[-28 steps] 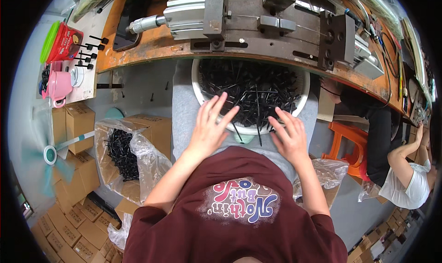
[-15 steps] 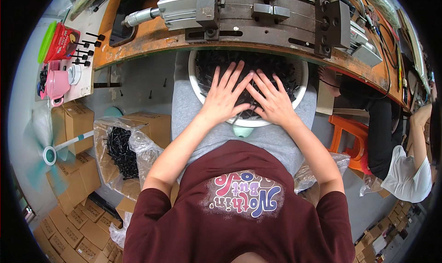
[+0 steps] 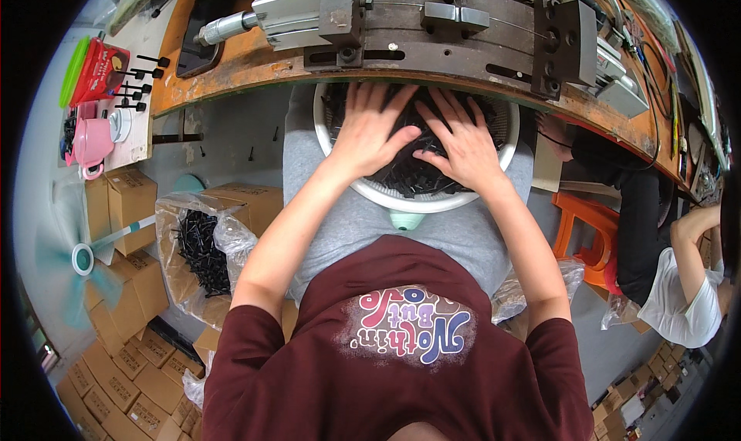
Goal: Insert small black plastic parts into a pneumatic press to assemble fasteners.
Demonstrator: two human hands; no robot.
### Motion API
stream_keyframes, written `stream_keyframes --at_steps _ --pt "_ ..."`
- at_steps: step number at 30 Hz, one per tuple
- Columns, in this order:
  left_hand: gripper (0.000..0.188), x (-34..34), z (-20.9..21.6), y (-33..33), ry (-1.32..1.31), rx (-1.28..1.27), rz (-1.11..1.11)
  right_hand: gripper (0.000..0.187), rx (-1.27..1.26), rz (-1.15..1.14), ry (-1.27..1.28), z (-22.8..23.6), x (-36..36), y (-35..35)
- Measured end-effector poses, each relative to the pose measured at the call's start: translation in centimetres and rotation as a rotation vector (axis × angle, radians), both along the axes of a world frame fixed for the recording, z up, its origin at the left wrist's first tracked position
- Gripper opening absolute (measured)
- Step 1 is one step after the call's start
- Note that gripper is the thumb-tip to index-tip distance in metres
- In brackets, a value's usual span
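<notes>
On my lap, partly under the bench edge, rests a round white basket (image 3: 421, 205) filled with small black bolt-like parts (image 3: 409, 180). My left hand (image 3: 370, 136) lies flat on the parts at the left, fingers spread and thumb pointing inward. To its right, my right hand (image 3: 461, 144) also rests on the parts with its fingers apart. Neither hand grips anything that I can see. The fingertips of both reach toward the far side of the basket, close to the bench edge.
A wooden bench (image 3: 231, 86) carries a metal clamping fixture (image 3: 455, 51) just beyond the basket. At left stand a bag of black parts (image 3: 202, 248), a spinning fan (image 3: 82, 260) and cartons (image 3: 131, 287). An orange stool (image 3: 587, 236) and another person (image 3: 679, 294) are at right.
Both hands have slid forward, deeper toward the basket's far side, and the fingertips have moved apart. More black parts show near the basket's front rim.
</notes>
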State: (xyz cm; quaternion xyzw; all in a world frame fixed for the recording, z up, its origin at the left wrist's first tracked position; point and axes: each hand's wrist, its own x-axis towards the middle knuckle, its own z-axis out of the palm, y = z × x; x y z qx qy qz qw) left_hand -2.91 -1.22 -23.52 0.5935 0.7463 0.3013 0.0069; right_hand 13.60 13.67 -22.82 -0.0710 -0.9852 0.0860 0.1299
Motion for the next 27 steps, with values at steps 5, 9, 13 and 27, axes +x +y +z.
stream_keyframes --at_steps 5,9,13,27 --pt "0.054 -1.1 0.3 -4.7 -0.229 0.097 0.415 0.08 -0.254 -0.141 0.173 3.0 3.7 0.9" --pt "0.047 -3.4 -5.2 -10.0 -0.398 -0.039 0.733 0.046 -0.452 -0.68 0.408 0.2 7.1 3.2" --pt "0.042 -3.5 -5.5 -8.7 -0.572 -0.282 0.696 0.039 -0.807 -0.843 0.506 -7.3 8.3 9.3" --pt "0.037 -14.2 -13.6 -3.2 -0.405 -0.197 0.513 0.041 -0.539 -0.971 -0.3 -1.5 11.1 0.6"
